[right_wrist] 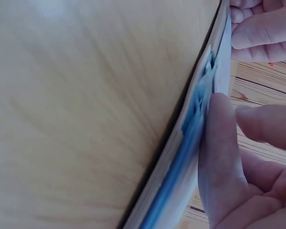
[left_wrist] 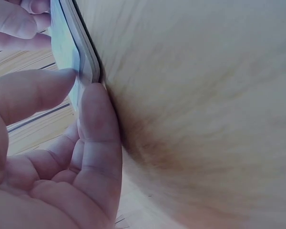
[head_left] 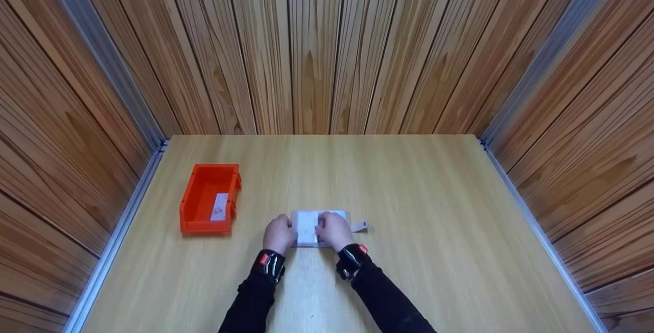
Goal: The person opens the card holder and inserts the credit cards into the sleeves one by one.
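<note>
Both forearms, in dark sleeves [head_left: 396, 305], are stretched forward and angled inward; the left hand [head_left: 279, 233] and right hand [head_left: 334, 232] are brought low over a flat wallet [head_left: 306, 229] lying on the table [head_left: 434, 231]. A strap [head_left: 359, 227] beyond the right hand is seen only from the head. Crumpled blue layers [right_wrist: 195, 107] along the near edge are shown by the right wrist view alone. The wallet's rounded corner is pinched narrowly by the left thumb and finger; its upper layers are pinched by the right.
</note>
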Tool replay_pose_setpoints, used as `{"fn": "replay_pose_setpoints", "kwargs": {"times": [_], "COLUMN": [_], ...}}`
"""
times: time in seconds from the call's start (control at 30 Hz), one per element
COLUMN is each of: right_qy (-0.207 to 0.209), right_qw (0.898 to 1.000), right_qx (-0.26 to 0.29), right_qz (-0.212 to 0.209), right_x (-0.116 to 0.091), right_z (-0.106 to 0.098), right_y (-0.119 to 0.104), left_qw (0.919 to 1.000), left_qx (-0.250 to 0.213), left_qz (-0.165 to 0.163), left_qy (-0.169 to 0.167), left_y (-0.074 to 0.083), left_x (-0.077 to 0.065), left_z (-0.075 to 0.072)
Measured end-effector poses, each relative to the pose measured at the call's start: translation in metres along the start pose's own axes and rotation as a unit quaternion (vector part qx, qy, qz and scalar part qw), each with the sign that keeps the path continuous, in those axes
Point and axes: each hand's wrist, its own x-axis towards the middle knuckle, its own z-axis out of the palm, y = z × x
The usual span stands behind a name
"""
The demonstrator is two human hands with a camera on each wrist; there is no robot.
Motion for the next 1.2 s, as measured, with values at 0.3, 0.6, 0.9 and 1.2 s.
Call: {"fn": "replay_pose_setpoints", "kwargs": {"times": [0.3, 0.6, 0.9, 1.2], "right_qy": [0.023, 0.039, 0.076, 0.063], "right_qw": [0.999, 0.995, 0.995, 0.994], "right_qx": [0.014, 0.003, -0.004, -0.01], "right_qz": [0.019, 0.091, 0.061, 0.088], "right_x": [0.003, 0.005, 0.003, 0.002], "right_z": [-0.015, -0.031, -0.032, -0.035], "right_y": [0.006, 0.016, 0.032, 0.038], "left_qw": [0.9993, 0.9983, 0.9979, 0.999], "left_qx": [-0.016, -0.025, -0.025, -0.021], "left_qz": [-0.029, -0.039, -0.046, -0.031], "left_qy": [-0.019, -0.035, -0.038, -0.024], "left_y": [0.001, 0.002, 0.002, 0.0], "left_x": [0.0, 0.001, 0.001, 0.0], "left_z": [-0.002, -0.002, 0.0, 0.0]}}
